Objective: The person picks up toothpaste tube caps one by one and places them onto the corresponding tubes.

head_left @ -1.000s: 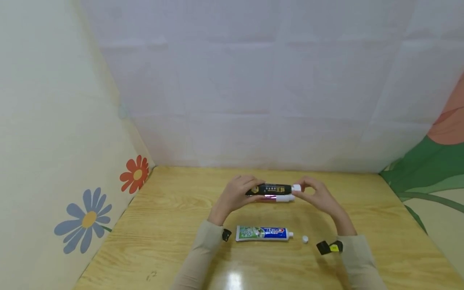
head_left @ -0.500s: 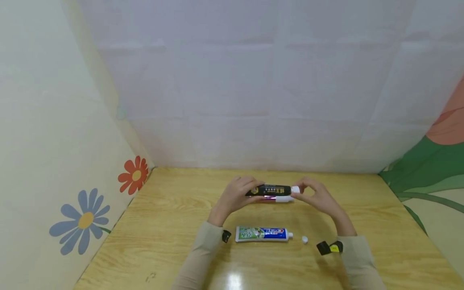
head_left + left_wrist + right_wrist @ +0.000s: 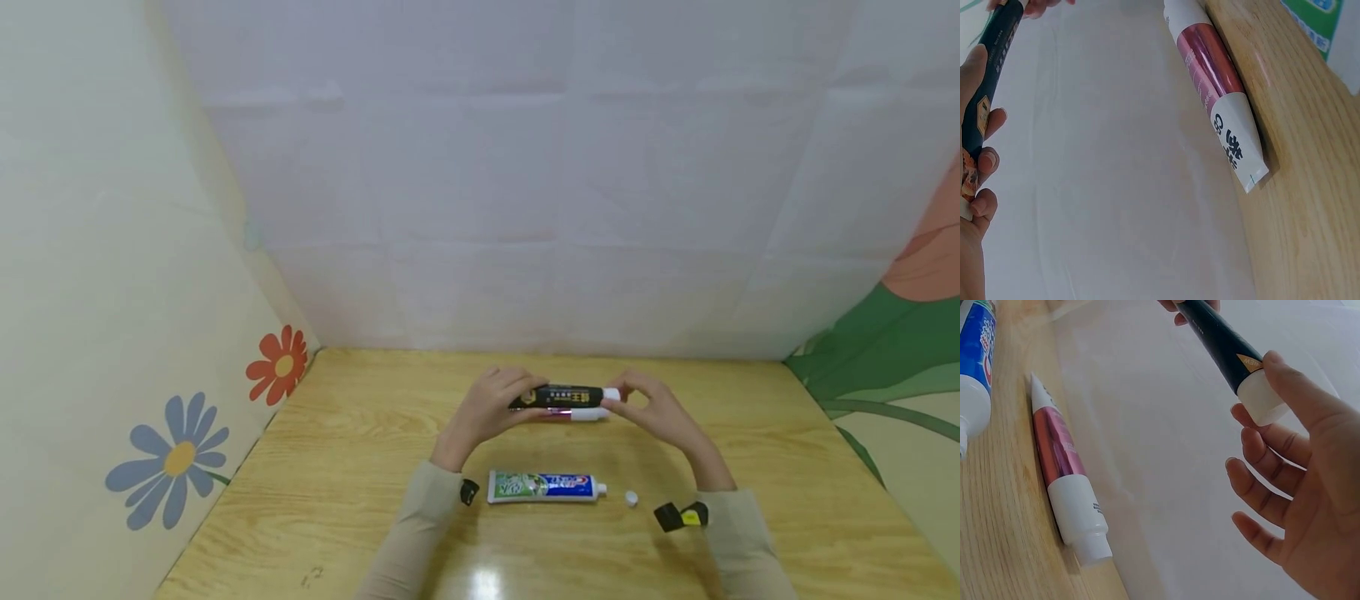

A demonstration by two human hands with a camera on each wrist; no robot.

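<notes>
A black toothpaste tube [image 3: 566, 397] with gold lettering is held level above the table's far half. My left hand [image 3: 491, 407] grips its tail end, fingers wrapped round it in the left wrist view. At the other end is a white cap [image 3: 1262, 398], which my right hand [image 3: 1319, 456] pinches between thumb and index finger; the other fingers are spread below. Behind and under the black tube lies a pink and white toothpaste tube [image 3: 1063, 450], its own white cap on. Closer to me a green and blue toothpaste tube [image 3: 543, 487] lies uncapped, its nozzle pointing right.
A small loose white cap [image 3: 632, 498] lies on the wooden table [image 3: 337, 533], just right of the green and blue tube. A white sheet [image 3: 465, 208] stands behind the table's far edge. Flower-printed panels [image 3: 180, 333] flank the left and right sides.
Both hands stay nearly in place around the black tube. My right fingers have shifted slightly on the white cap, which sits closer against the tube than a second ago.
</notes>
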